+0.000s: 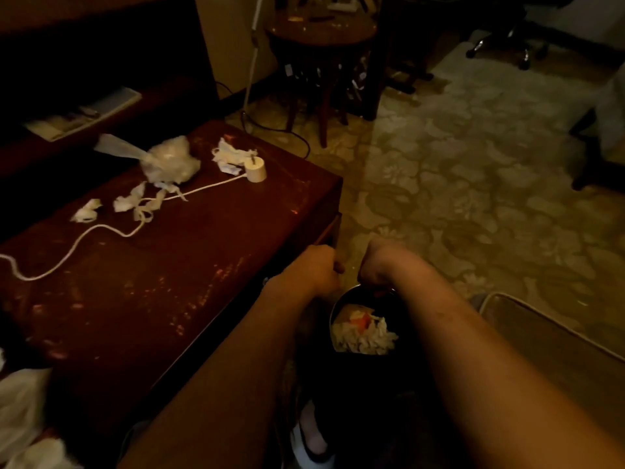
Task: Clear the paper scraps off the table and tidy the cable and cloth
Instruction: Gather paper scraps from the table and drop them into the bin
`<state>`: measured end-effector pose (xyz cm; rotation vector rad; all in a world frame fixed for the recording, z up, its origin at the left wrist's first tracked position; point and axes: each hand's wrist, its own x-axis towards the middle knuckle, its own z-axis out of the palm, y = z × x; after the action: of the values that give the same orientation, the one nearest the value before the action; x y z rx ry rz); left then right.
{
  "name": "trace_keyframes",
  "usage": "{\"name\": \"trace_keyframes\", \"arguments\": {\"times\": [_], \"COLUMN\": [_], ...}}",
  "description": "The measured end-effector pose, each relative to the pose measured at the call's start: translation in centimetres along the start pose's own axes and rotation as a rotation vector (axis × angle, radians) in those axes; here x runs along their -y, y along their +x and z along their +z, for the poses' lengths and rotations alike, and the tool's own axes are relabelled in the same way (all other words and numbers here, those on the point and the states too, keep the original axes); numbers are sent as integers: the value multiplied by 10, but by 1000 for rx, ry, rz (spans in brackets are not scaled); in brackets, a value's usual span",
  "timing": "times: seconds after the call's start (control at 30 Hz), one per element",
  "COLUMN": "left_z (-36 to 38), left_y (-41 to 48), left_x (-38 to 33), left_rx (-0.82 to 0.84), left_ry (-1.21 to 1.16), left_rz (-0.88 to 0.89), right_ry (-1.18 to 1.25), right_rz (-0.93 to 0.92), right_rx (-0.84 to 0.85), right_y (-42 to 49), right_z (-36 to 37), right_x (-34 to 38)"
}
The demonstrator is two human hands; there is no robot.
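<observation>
My left hand (318,269) and my right hand (377,269) hang side by side off the table's right end, over a dark round bin (333,311) on the floor. The right hand's fingers curl onto the bin's far rim. My left hand is a fist by the table corner with nothing visible in it. White paper scraps (365,335) with an orange bit lie inside the bin. On the dark red table (189,282) lie more paper scraps (233,154), smaller scraps (87,211), a white cable (101,228) ending in a round plug (256,169), and a crumpled plastic bag (169,160). Pale cloth (20,418) sits at the near left corner.
A booklet (84,113) lies on the dark ledge behind the table. A round wooden side table (321,32) and an office chair base (507,49) stand farther back on patterned carpet. A flat mat (541,333) lies right of the bin. My foot in a slipper (313,441) is below.
</observation>
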<state>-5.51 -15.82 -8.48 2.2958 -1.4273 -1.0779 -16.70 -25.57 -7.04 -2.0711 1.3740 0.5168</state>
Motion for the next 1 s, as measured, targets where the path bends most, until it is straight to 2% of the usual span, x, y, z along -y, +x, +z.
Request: {"name": "trace_keyframes", "arguments": {"times": [0.13, 0.27, 0.37, 0.47, 0.57, 0.67, 0.8, 1.0], "left_z": [-40, -80, -96, -102, -105, -109, -110, -115], "left_y": [-39, -80, -103, -119, -120, -109, -94, -96], "left_x": [27, 64, 107, 150, 173, 177, 184, 186], "left_rx": [-196, -504, -611, -679, -726, -786, -816, -995], "left_ry": [-96, -281, -233, -115, -101, -142, -228, -436], "left_rz": [-80, -232, -373, -453, -509, -478, -471, -527], "right_ry": [127, 194, 289, 298, 244, 169, 153, 146], "right_rz": [-123, -401, -600, -708, -748, -797, -818, -803], "right_rx": [-144, -348, -331, -311, -339, -287, -232, -215], "right_y": [-15, -47, -60, -51, -37, -24, -5, 5], "right_z": [9, 20, 41, 59, 77, 96, 103, 105], "right_x": [53, 117, 169, 218, 252, 270, 282, 292]}}
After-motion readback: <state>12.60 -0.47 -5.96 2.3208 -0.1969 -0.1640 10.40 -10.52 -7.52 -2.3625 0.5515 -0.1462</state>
